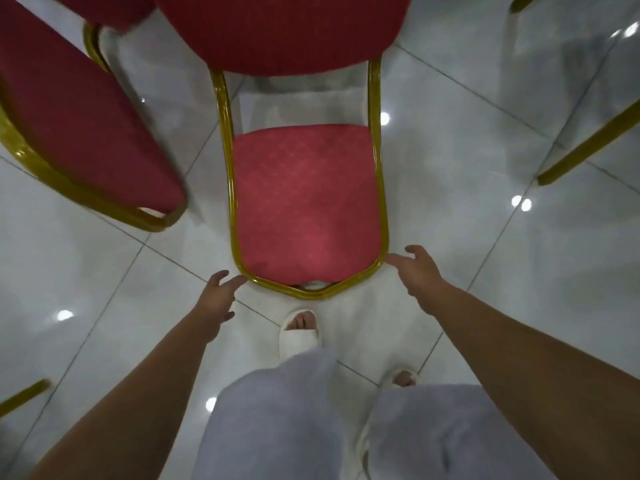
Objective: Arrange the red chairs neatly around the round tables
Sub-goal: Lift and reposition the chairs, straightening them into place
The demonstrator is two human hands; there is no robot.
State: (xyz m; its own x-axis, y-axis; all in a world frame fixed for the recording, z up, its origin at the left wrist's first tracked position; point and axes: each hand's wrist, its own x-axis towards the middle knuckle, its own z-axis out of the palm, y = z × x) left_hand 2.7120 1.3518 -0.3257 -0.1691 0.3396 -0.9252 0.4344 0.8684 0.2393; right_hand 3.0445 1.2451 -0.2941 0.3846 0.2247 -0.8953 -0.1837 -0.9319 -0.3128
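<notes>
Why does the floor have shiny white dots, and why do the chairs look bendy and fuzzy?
Head view: the dots are light glare on the glossy floor; the wide lens bends the edges; the top chair back is blurry and dim.

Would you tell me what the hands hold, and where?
Nothing is held; left hand and right hand are open beside the front corners of the red chair.

Dim, soft-focus wide-angle view, edges bowed and smeared; ceiling lights glare as white spots on the glossy floor (485, 116).
</notes>
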